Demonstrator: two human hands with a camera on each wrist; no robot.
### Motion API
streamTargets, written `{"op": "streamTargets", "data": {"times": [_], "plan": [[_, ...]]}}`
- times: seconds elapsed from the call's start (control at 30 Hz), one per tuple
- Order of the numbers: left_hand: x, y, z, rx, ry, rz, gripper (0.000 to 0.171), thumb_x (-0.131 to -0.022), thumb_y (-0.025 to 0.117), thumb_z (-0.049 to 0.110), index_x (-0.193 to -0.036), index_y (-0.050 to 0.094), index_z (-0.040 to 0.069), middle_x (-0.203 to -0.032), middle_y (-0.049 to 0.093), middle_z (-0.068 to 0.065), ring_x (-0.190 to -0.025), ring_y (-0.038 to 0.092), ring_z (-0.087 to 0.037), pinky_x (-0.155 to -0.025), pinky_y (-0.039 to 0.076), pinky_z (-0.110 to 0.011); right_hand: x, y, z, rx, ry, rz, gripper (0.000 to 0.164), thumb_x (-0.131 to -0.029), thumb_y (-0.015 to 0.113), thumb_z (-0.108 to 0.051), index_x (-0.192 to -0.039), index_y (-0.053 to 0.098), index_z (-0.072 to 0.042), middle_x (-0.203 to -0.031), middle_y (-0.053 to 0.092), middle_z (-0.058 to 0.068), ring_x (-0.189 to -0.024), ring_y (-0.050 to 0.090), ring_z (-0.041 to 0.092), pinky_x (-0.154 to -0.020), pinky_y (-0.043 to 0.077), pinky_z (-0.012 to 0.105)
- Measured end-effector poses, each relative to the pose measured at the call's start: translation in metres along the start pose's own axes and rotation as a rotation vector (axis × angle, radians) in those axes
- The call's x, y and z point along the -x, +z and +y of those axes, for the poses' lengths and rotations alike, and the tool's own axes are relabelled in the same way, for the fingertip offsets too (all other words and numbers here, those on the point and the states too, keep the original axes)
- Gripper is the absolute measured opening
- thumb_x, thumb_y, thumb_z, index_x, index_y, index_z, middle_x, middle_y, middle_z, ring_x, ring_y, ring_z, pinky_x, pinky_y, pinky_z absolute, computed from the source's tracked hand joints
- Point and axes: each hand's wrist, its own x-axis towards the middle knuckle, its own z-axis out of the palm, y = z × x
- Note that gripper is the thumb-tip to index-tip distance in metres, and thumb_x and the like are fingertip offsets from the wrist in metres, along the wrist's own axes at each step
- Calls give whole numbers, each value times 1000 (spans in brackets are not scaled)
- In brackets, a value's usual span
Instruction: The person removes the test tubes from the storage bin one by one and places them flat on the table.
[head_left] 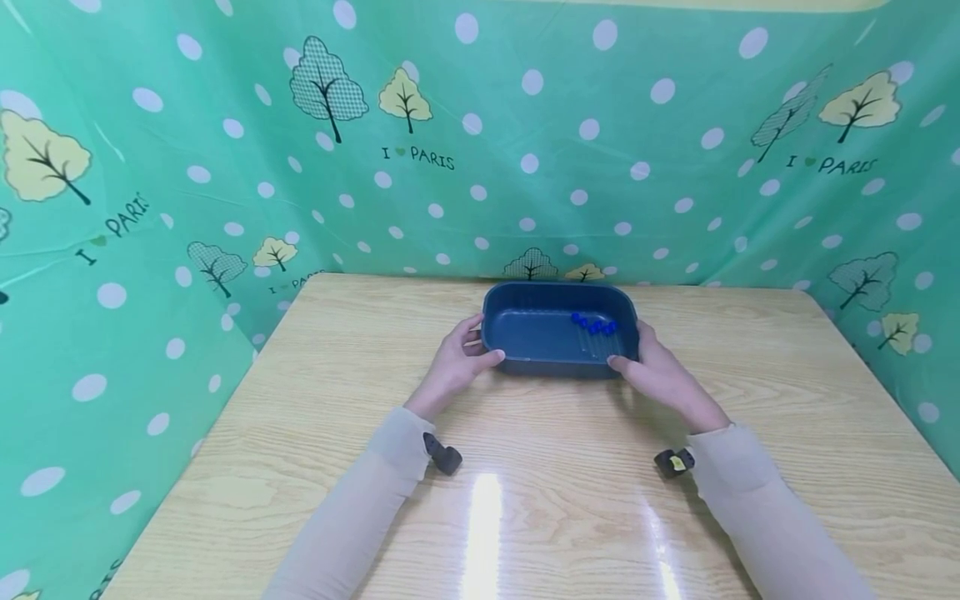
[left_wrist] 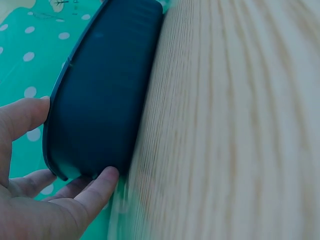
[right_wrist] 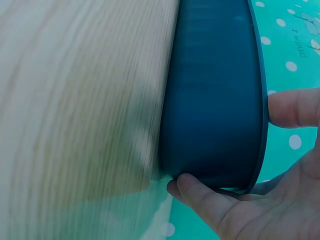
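Observation:
A dark blue rectangular plastic basin [head_left: 525, 333] with rounded corners is between my two hands, at the far part of the table. My left hand [head_left: 459, 360] grips its left end, with the thumb at the rim and the fingers spread around the outer wall. At the opposite end my right hand [head_left: 654, 367] holds it the same way, thumb on the near right corner. Inside, toward the right, lie several slim clear pieces with bright blue ends [head_left: 595, 326]. In both wrist views, fingertips reach low on the basin's end wall, close to the tabletop.
The light wood-grain table [head_left: 360, 350] runs up to a green dotted curtain [head_left: 427, 200] printed with trees, which hangs behind and along the sides. Small black devices [head_left: 444, 454] are strapped at both wrists. Bright light reflections streak the near tabletop.

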Motion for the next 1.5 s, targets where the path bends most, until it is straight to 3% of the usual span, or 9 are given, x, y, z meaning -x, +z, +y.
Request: {"op": "streamTargets", "data": {"times": [0.47,0.73,1.5], "plan": [[-24,-3,-38,22,4,24,80,-82,77,23,-148,33,18,-139,46,-19,-125,49,-33,-95,46,-42,-3,3,0,6,-3,7,85,-95,51,-26,-147,-7,8,-149,13,38,-136,19,51,-107,20,63],[-23,-3,-40,11,0,59,78,-81,77,23,-147,36,19,-135,50,-16,-122,52,-30,-92,49,-40,-4,4,0,7,-9,2,85,-95,51,-26,-147,-7,9,-149,12,38,-136,19,51,-107,20,63],[-19,-7,-43,21,14,60,78,-81,76,21,-147,36,15,-135,49,-18,-121,52,-31,-92,49,-40,-5,9,-3,18,-12,1,85,-95,51,-27,-147,-7,9,-149,13,38,-136,19,50,-107,21,62]]}}
